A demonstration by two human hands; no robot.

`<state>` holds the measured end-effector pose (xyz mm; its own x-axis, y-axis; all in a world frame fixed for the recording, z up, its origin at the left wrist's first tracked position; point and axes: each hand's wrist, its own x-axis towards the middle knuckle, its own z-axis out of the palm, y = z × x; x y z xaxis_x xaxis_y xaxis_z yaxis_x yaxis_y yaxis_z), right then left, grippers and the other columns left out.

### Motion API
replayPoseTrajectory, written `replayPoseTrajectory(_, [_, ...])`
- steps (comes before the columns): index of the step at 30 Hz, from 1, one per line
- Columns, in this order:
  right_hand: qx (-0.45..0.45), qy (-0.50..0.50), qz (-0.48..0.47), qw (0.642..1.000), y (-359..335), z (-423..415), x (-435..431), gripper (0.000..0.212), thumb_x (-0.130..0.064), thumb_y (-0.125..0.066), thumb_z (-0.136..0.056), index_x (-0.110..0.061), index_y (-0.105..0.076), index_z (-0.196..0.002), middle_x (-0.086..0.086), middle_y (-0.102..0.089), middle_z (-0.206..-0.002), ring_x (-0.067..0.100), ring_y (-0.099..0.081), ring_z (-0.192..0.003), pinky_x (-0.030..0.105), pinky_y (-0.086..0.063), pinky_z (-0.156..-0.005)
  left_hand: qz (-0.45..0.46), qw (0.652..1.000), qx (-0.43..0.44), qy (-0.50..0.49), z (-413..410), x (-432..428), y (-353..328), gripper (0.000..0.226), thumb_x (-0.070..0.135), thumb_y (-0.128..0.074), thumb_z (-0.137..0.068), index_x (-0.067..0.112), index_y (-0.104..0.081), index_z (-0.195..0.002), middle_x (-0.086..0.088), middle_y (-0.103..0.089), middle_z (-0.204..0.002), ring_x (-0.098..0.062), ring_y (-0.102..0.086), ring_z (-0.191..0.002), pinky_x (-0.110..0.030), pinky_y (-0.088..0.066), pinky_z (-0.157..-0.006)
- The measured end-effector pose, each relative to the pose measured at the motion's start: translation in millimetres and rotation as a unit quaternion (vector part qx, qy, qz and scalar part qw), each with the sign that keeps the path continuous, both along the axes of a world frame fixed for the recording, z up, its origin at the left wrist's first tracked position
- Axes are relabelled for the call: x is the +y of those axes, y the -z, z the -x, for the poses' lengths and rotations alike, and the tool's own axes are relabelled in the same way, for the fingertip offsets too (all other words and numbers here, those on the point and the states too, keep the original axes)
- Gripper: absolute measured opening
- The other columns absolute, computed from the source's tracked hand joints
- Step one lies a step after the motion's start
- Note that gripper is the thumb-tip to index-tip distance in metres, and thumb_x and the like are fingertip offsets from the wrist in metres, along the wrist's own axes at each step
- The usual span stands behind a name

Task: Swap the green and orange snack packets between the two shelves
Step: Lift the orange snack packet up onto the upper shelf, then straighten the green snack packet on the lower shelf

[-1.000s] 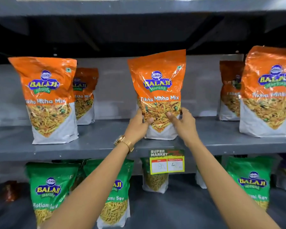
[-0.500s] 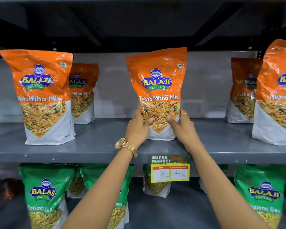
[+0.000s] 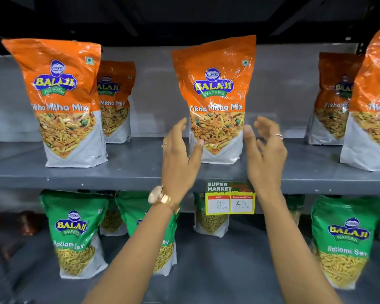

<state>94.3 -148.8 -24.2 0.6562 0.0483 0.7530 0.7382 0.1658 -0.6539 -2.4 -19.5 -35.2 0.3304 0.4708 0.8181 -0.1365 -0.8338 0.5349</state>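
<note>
An orange snack packet [image 3: 215,97] stands upright in the middle of the upper shelf [image 3: 127,170]. My left hand [image 3: 180,159] is open just left of its lower part, thumb close to its edge. My right hand [image 3: 264,150] is open just right of it, fingers spread, not gripping. More orange packets stand on the same shelf: one at the left [image 3: 62,102] with another behind it [image 3: 115,99], and two at the right [image 3: 375,102]. Green snack packets stand on the lower shelf, one at the left [image 3: 75,233], one at the right [image 3: 347,240], one partly hidden behind my left forearm.
A yellow price tag [image 3: 229,198] hangs from the upper shelf's front edge between my wrists. Another green packet [image 3: 210,222] stands behind the tag. A dark shelf underside [image 3: 184,16] hangs above the orange packets. A dark reddish item [image 3: 29,222] lies at the lower far left.
Both hands have let go of the middle orange packet and drawn apart from it. The packet now stands by itself on the upper shelf. The camera has moved closer.
</note>
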Motion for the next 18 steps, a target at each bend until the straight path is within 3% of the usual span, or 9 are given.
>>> replayPoseTrajectory(2, [-0.055,0.009,-0.077,0.995,20.0,22.3,-4.5,0.027,-0.037,-0.054,-0.094,-0.022,-0.058,-0.116,-0.007,-0.066,-0.112,0.005,-0.062,-0.108,0.025,-0.05,-0.094,-0.052,0.997,-0.058,-0.012,15.6,-9.8,23.1,0.045,0.025,-0.056,-0.094,0.017,-0.041,-0.136,-0.001,-0.05,-0.137,-0.019,-0.044,-0.131,-0.041,-0.039,-0.109])
replayPoseTrajectory(5, [-0.102,0.025,-0.116,0.988,62.8,48.9,-5.4,0.02,-0.033,-0.051,-0.096,-0.023,-0.061,-0.111,-0.005,-0.064,-0.101,0.004,-0.063,-0.095,0.018,-0.047,-0.085,-0.104,0.988,-0.113,-0.026,36.9,-19.3,64.2,0.038,0.014,-0.057,-0.092,0.013,-0.049,-0.129,-0.004,-0.055,-0.131,-0.019,-0.044,-0.134,-0.036,-0.037,-0.11])
replayPoseTrajectory(8, [-0.119,0.004,-0.09,0.989,116.7,70.6,-1.3,0.022,-0.032,-0.048,-0.098,-0.017,-0.064,-0.101,-0.005,-0.06,-0.09,-0.006,-0.056,-0.09,0.01,-0.041,-0.081,-0.116,0.987,-0.107,-0.031,58.6,-21.8,109.9,0.036,0.008,-0.057,-0.09,0.015,-0.053,-0.125,0.003,-0.054,-0.129,-0.018,-0.047,-0.131,-0.031,-0.037,-0.109])
replayPoseTrajectory(10, [-0.106,-0.033,-0.034,0.993,153.7,81.3,3.8,0.02,-0.03,-0.048,-0.097,-0.019,-0.064,-0.095,-0.014,-0.059,-0.091,-0.009,-0.054,-0.091,0.008,-0.04,-0.081,-0.073,0.993,-0.084,-0.038,72.8,-16.8,142.7,0.033,0.01,-0.055,-0.091,0.016,-0.054,-0.124,0.006,-0.054,-0.127,-0.017,-0.05,-0.126,-0.033,-0.04,-0.106])
replayPoseTrajectory(12, [-0.036,-0.08,0.036,0.996,186.6,88.2,12.4,0.011,-0.032,-0.051,-0.095,-0.035,-0.06,-0.09,-0.021,-0.061,-0.094,-0.006,-0.057,-0.09,0.01,-0.041,-0.082,-0.002,0.997,-0.061,-0.047,87.3,-6.3,177.6,0.032,0.012,-0.053,-0.092,0.016,-0.053,-0.123,0.003,-0.057,-0.125,-0.02,-0.053,-0.122,-0.04,-0.043,-0.104])
replayPoseTrajectory(14, [0.081,-0.131,0.105,0.982,214.0,89.9,25.5,0.01,-0.033,-0.055,-0.093,-0.042,-0.056,-0.089,-0.017,-0.065,-0.093,0.001,-0.061,-0.09,0.013,-0.043,-0.078,0.072,0.995,-0.033,-0.058,98.7,8.4,211.3,0.032,0.013,-0.052,-0.093,0.016,-0.051,-0.124,0.0,-0.056,-0.123,-0.023,-0.054,-0.119,-0.047,-0.044,-0.102])
replayPoseTrajectory(16, [0.182,-0.173,0.172,0.953,241.9,86.3,44.6,0.013,-0.03,-0.062,-0.091,-0.037,-0.057,-0.1,-0.003,-0.067,-0.104,0.009,-0.064,-0.097,0.018,-0.045,-0.075,0.161,0.984,0.021,-0.078,107.3,26.5,242.9,0.034,0.016,-0.053,-0.094,0.014,-0.047,-0.128,-0.001,-0.052,-0.126,-0.025,-0.051,-0.121,-0.049,-0.043,-0.104])
replayPoseTrajectory(18, [0.251,-0.2,0.258,0.911,264.3,79.3,67.4,0.04,-0.026,-0.066,-0.088,-0.02,-0.053,-0.125,0.01,-0.059,-0.131,0.022,-0.057,-0.119,0.022,-0.047,-0.086,0.246,0.959,0.114,-0.085,113.0,46.3,266.7,0.046,0.018,-0.056,-0.094,0.012,-0.038,-0.136,-0.003,-0.044,-0.137,-0.027,-0.041,-0.132,-0.045,-0.034,-0.112])
